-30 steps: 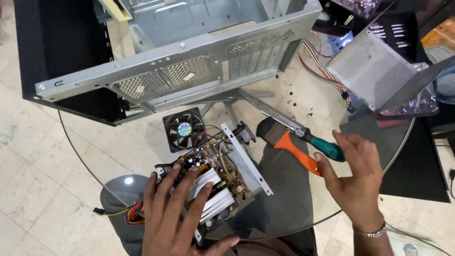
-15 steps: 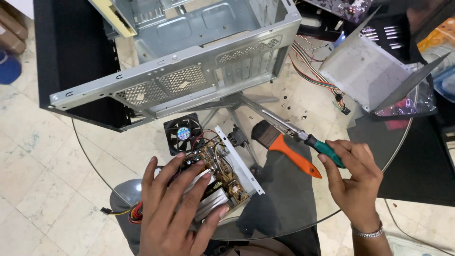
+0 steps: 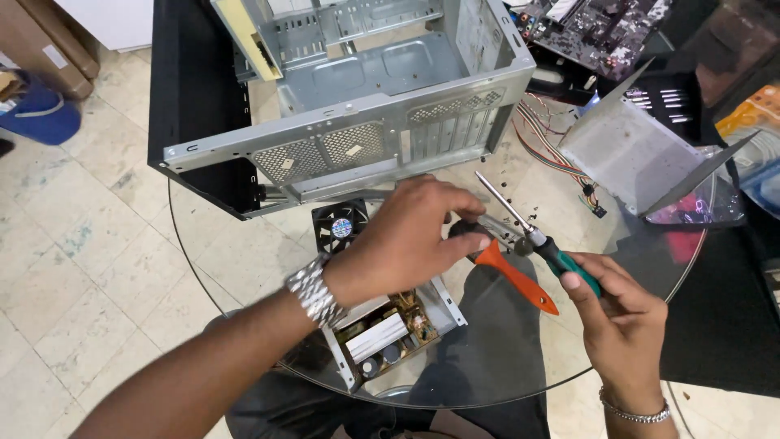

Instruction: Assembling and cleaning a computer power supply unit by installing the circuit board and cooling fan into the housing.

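Observation:
My left hand (image 3: 410,236) reaches across the round glass table (image 3: 244,284), its fingertips closed on the dark handle of orange-handled pliers (image 3: 520,280). A metal watch is on that wrist. My right hand (image 3: 621,325) holds a green-handled screwdriver (image 3: 561,258) whose shaft points up and to the left, crossing the pliers' head. An opened power supply (image 3: 390,329), with its circuit board and heat sinks showing, lies under my left forearm. A small black fan (image 3: 340,228) sits just beyond it.
An empty grey computer case (image 3: 366,122) lies on its side across the far half of the table. A bent metal cover (image 3: 642,154) and coloured wires (image 3: 540,142) lie at the right, a motherboard (image 3: 597,28) beyond them. Small screws dot the glass. Tiled floor lies to the left.
My left hand has left the power supply and moved up and right onto the pliers. My right hand keeps the screwdriver and has stayed nearly in place. The view has tilted upward.

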